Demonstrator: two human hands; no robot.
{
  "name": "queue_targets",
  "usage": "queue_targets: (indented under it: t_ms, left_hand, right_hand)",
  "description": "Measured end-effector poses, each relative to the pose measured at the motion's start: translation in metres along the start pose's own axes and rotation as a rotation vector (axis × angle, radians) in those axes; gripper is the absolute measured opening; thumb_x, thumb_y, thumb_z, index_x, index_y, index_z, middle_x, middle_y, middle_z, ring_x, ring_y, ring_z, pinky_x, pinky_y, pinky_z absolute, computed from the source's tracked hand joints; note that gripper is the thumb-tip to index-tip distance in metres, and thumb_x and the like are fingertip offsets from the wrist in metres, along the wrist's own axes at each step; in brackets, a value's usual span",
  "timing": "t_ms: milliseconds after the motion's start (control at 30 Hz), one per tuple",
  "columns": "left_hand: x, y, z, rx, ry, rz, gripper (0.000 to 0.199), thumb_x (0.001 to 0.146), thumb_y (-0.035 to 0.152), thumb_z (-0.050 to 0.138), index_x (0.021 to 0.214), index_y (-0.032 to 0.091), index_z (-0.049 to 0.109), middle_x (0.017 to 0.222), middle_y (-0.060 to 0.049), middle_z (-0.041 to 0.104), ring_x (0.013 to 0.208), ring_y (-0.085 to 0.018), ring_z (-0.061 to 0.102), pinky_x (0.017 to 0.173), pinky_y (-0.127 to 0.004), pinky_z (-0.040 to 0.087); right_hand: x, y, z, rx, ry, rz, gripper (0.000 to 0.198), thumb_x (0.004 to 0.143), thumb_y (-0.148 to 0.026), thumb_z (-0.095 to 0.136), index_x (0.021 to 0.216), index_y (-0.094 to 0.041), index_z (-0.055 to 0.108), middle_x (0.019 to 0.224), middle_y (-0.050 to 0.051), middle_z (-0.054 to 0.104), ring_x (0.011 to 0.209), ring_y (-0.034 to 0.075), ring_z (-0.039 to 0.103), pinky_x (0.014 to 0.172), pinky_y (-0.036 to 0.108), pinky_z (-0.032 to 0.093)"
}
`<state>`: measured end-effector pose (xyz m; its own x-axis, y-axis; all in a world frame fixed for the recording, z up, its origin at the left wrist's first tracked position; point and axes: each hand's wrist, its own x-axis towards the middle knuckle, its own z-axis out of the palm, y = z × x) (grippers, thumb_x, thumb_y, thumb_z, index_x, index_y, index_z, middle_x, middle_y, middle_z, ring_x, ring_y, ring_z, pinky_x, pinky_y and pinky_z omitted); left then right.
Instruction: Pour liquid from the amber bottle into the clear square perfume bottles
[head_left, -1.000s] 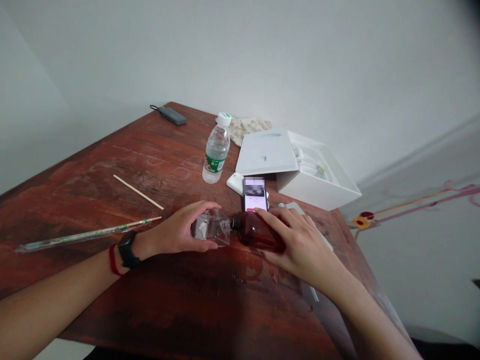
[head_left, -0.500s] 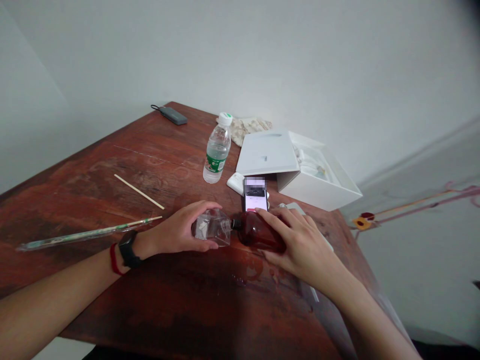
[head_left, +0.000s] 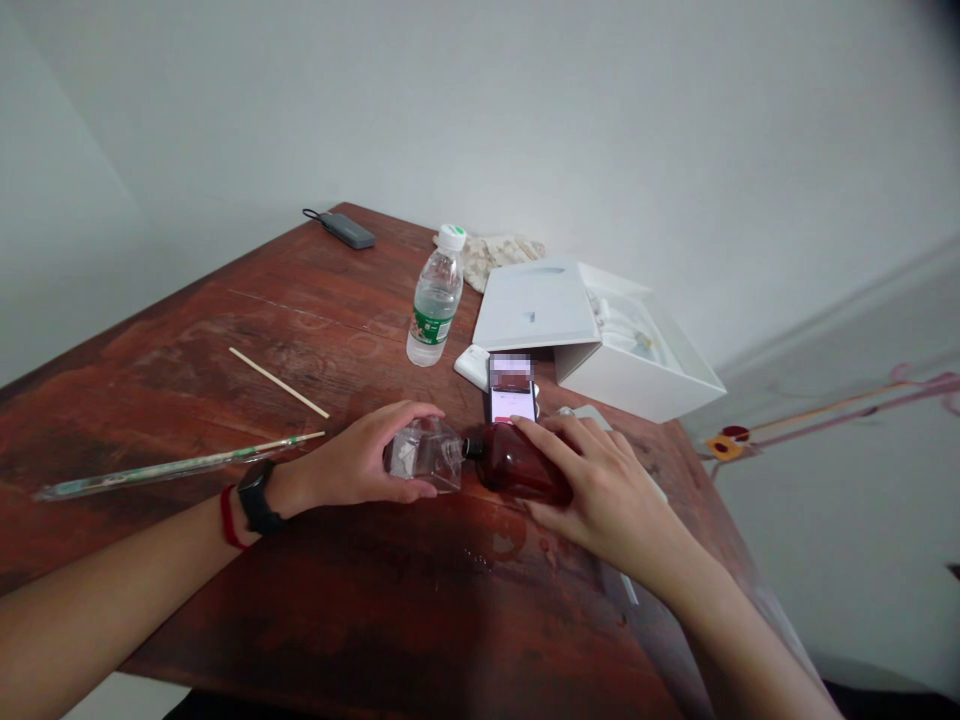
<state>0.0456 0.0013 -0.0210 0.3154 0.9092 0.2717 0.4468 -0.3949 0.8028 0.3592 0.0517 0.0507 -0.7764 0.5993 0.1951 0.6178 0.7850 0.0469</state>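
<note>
Wooden surface [head_left: 337, 620], dark red, bearing the following. Clear container [head_left: 431, 458], about midway between the far and near edges: left hand [head_left: 371, 455] curled round its left end, gripping it from opposite sides. Red-brown bottle [head_left: 517, 465], lying sideways just right of it: right hand [head_left: 600, 485] clasped over its broad end, black neck [head_left: 472, 448] directed at the container, contact not discernible. Phone [head_left: 512, 400], lit, just beyond the bottle. White box [head_left: 637, 378], open, at the far edge toward its right corner. Water bottle [head_left: 435, 310], upright, green-labelled, short of the far edge. Bare stick [head_left: 277, 382] and wrapped stick [head_left: 180, 470], toward the left edge. Grey device [head_left: 349, 231], flat, at the far left corner
</note>
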Motion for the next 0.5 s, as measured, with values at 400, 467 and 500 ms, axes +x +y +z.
queue_targets:
  t_ms: [400, 467, 500]
  left_hand:
    - [0.0003, 0.0004, 0.0003, -0.009, -0.001, -0.004, 0.075, 0.082, 0.049, 0.090, 0.144, 0.022, 0.057, 0.138, -0.013, 0.070, 0.122, -0.033, 0.070, 0.110, -0.048, 0.055]
    - [0.0004, 0.0008, 0.0000, -0.008, -0.003, -0.007, 0.075, 0.082, 0.049, 0.090, 0.144, 0.022, 0.057, 0.139, -0.013, 0.070, 0.122, -0.033, 0.070, 0.110, -0.048, 0.055]
    - [0.0004, 0.0011, -0.0002, -0.009, -0.005, -0.008, 0.075, 0.082, 0.049, 0.090, 0.144, 0.022, 0.057, 0.139, -0.013, 0.070, 0.121, -0.033, 0.070, 0.110, -0.048, 0.055]
  right_hand:
    - [-0.0007, -0.0004, 0.0000, -0.003, -0.016, 0.017, 0.069, 0.092, -0.035, 0.078, 0.157, -0.025, 0.055, 0.130, 0.018, 0.071, 0.119, 0.041, 0.065, 0.093, 0.054, 0.054]
    - [-0.0008, -0.0004, 0.0001, -0.003, -0.013, 0.014, 0.069, 0.093, -0.036, 0.077, 0.157, -0.025, 0.055, 0.130, 0.017, 0.071, 0.118, 0.041, 0.065, 0.093, 0.054, 0.054]
    - [-0.0009, -0.0003, 0.0003, -0.004, -0.012, 0.011, 0.068, 0.093, -0.036, 0.077, 0.156, -0.025, 0.055, 0.130, 0.017, 0.071, 0.118, 0.041, 0.065, 0.093, 0.053, 0.054]
